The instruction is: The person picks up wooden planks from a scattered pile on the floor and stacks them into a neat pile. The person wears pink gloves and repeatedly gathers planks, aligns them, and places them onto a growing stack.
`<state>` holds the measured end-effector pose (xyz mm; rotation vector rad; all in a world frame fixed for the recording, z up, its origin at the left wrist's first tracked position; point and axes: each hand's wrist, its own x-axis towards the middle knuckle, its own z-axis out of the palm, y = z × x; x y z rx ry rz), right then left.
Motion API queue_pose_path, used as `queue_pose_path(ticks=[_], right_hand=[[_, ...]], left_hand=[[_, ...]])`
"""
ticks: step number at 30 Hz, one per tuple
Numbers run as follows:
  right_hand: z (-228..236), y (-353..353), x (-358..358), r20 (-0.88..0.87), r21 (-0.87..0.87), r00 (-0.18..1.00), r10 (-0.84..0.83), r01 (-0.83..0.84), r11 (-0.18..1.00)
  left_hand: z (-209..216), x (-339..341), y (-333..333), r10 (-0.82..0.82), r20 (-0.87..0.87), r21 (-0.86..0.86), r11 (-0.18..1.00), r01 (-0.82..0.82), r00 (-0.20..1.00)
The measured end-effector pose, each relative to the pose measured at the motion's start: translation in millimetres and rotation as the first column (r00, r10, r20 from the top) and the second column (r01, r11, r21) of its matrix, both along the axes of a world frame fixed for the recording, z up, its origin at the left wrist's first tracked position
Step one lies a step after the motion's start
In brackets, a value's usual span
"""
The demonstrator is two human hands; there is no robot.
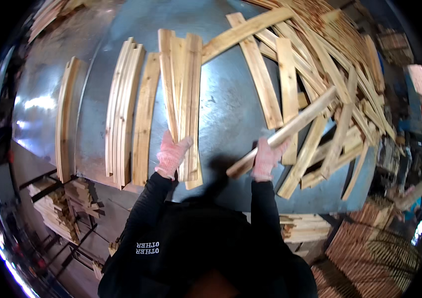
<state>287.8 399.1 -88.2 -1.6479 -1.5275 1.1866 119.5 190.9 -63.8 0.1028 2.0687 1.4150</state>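
My left hand (172,155), in a pale pink knit glove, is closed on the lower end of a wooden slat (168,82). That slat leans slightly askew against several other slats (190,99) in a loose upright bundle. My right hand (267,160), gloved alike, grips a single slat (303,118) near its lower end. This slat slants up to the right, its far end over a jumbled heap of slats (342,119). How the fingers wrap beneath the wood is partly hidden.
A metal-topped table (226,99) bears everything. Left of the bundle lie a knotty slat (146,119), a tight row of slats (124,114) and a narrow group (66,119). One slat (246,32) bridges toward the heap. Stacked wood (54,211) stands below the table's left edge.
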Motion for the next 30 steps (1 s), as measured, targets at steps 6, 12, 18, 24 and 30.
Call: queue_pose_path(ticks=[6, 12, 18, 24, 30], right_hand=[[-6, -90, -41, -0.665, -0.119, 0.659, 0.351, -0.558, 0.821], [-105, -80, -68, 0.422, 0.367, 0.580, 0.696, -0.812, 0.454], [10, -95, -103, 0.302, -0.067, 0.642, 0.705, -0.723, 0.688], [6, -105, -110, 0.201, -0.206, 0.666, 0.719, -0.688, 0.696], [3, -161, -138, 0.085, -0.101, 0.634, 0.769, -0.762, 0.640]], left_hand=[[15, 9, -19, -0.170, -0.206, -0.503, 0.863, 0.044, 0.964], [-37, 48, -15, -0.277, -0.385, -0.253, 0.949, 0.188, 0.880], [-5, -4, -42, -0.662, -0.317, -0.677, 0.659, 0.327, 0.679], [-42, -29, -105, -0.433, -0.362, -0.820, 0.569, -0.061, 0.826], [6, -60, -115, -0.510, -0.209, -0.760, 0.621, 0.190, 0.834]])
